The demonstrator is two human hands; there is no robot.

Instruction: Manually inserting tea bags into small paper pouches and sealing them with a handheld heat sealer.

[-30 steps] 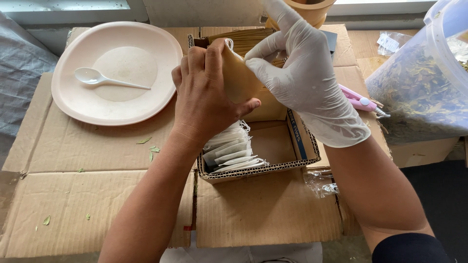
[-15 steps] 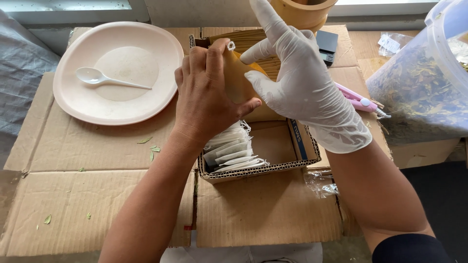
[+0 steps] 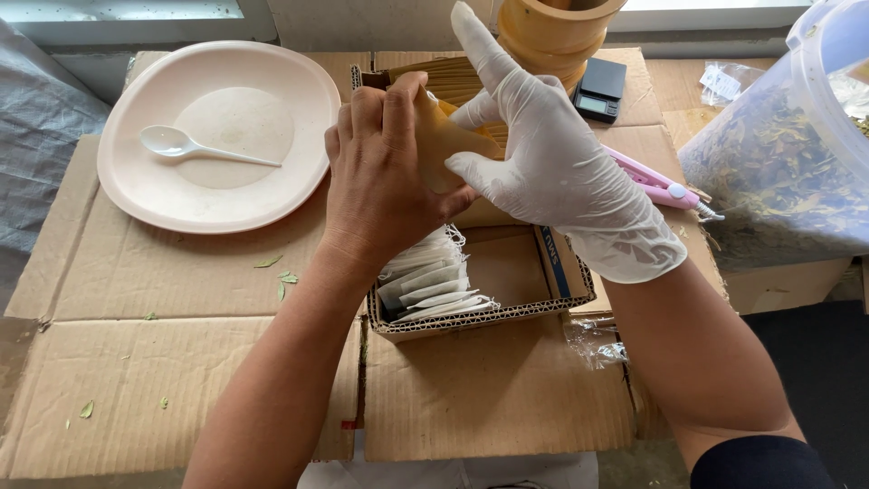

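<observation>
— While I've got both hands up over the far end of the cardboard box (image 3: 507, 312), tell me what you read.

— Your bare left hand (image 3: 380, 177) is curled tight around a tan paper pouch (image 3: 444, 145), thumb pressed on its near face. It's in the air, above the box's far edge, not resting on anything.

— And my gloved right hand (image 3: 552, 172)?

— Thumb and lower fingers pinch the pouch's right edge; the index finger sticks straight up, free. Whether the mouth is open, I cannot tell.

— What worries me is the paper.

— Same here. Squeeze harder with the left and it could crease or tear, I'd judge. A slipping glove might drop it among the white tea bags (image 3: 425, 281) at the box's left end.

— Anything close by?

— The stacked yellow cups (image 3: 552, 27) sit right behind your raised finger, at the cardboard's far edge, with a small black scale (image 3: 599, 89) beside them. A wide swing could knock them. The plate (image 3: 136, 181) and white spoon (image 3: 195, 148) at the far left corner are well apart.
</observation>
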